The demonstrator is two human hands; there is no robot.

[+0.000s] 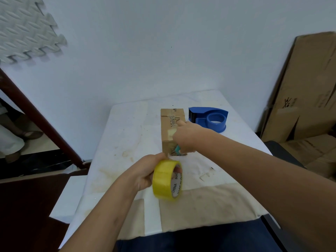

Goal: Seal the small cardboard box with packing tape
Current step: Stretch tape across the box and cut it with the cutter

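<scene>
The left hand [145, 171] grips a yellow tape roll [167, 179] just above the table [127, 139]. The right hand [185, 138] presses on the small cardboard box [168, 124] at mid-table, fingers curled around a teal object [177, 148]. A blue tape dispenser [211, 118] lies just beyond.

A plain white wall [163, 51] fills the back of the room, evenly lit. A grey interlocking foam mat [27, 30] hangs at its upper left. A dark red-brown wooden beam [41, 119] slants down the left side. The table [127, 142] is covered with a stained white cloth. Flattened large cardboard cartons [305, 91] lean against the wall on the right.
</scene>
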